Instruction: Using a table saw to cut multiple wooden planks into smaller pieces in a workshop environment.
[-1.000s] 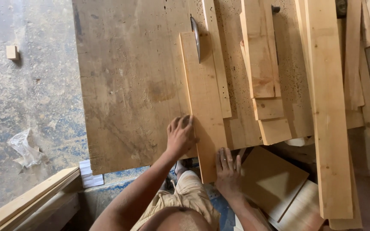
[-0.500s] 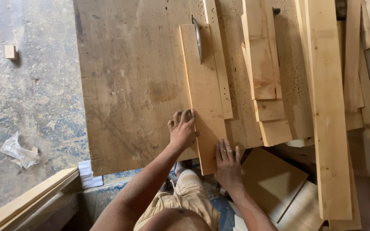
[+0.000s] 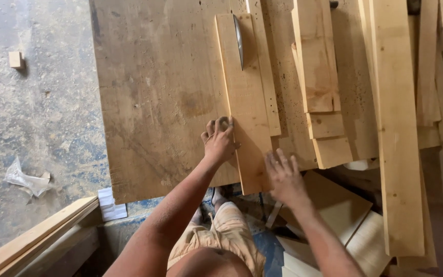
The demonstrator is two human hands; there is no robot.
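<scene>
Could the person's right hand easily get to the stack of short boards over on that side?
Probably yes. The right hand lies flat by the board being sawn, and only bare tabletop separates it from the short boards; nothing stands between.

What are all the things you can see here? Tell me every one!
Table: one, brown, centre.
Board: one, pale, under both hands, at the blade.
Saw blade: one, grey, top of the board.
Long plank: one, pale, right.
Short planks: several, pale, stacked right of the blade.
Wood block: one, floor, upper left.
Plastic scrap: one, clear, floor, left.
Offcuts: several, lower right.
Left hand: on the board's left edge.
Right hand: flat, near its end.
</scene>
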